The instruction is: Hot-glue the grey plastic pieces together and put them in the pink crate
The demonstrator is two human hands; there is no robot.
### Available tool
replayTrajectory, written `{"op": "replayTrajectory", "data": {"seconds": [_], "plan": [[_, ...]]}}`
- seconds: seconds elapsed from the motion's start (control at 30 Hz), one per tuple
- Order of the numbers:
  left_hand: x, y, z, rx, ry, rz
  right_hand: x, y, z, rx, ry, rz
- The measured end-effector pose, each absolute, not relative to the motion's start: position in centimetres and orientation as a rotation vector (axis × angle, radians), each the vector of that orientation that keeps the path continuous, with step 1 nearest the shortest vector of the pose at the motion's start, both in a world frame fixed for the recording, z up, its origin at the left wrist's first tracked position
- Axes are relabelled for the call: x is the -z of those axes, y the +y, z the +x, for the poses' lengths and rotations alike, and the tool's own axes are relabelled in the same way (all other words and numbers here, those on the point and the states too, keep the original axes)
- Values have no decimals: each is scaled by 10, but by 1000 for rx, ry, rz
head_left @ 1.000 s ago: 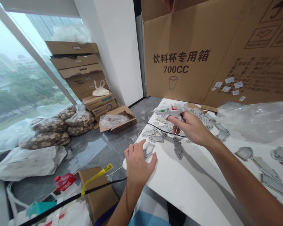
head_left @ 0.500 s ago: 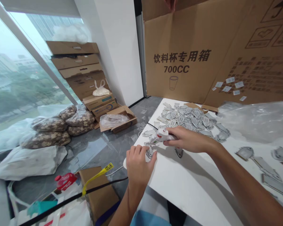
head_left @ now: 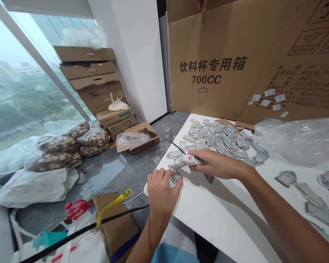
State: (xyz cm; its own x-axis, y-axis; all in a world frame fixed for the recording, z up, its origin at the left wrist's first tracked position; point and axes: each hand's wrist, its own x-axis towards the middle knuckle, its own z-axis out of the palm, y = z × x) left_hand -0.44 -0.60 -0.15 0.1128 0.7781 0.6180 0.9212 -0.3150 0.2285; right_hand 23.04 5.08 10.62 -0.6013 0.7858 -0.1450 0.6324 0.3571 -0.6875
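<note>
I see a huge brown cardboard box [head_left: 235, 45] standing behind everything, with a cup drawn on it. In front of it is the white desk [head_left: 219, 212]. Back on the left is a white pillar [head_left: 137, 54], and next to it a tall stack of boxes [head_left: 94, 86]. Puffy brown bags [head_left: 59, 160] with a light pattern sit by the window. A big see-through plastic bag [head_left: 301, 140] lies on the right side of my desk. Lots of flat gray pieces are heaped in a pile [head_left: 218, 135] at the far end.

My right grip [head_left: 216, 163] is closed around the handle of a white glue gun [head_left: 184, 160]. My left grip [head_left: 163, 190] lies at the desk's left edge, thumb and pointer finger apart, with one gray piece [head_left: 175, 178] between them. I cannot tell if they are pinching it or just keeping it down. The front of the glue gun is right at that piece, but I cannot tell if they touch. Another gray piece [head_left: 208, 178] peeks out below my right grip. The smallest things are little white labels [head_left: 265, 103] on the cardboard.
</note>
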Motion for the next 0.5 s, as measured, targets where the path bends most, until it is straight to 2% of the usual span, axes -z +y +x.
{"op": "replayTrajectory", "data": {"seconds": [0.5], "plan": [[2, -6, -5, 972, -1698, -2176, -97, 52, 229, -1155, -2385, -1346]]}}
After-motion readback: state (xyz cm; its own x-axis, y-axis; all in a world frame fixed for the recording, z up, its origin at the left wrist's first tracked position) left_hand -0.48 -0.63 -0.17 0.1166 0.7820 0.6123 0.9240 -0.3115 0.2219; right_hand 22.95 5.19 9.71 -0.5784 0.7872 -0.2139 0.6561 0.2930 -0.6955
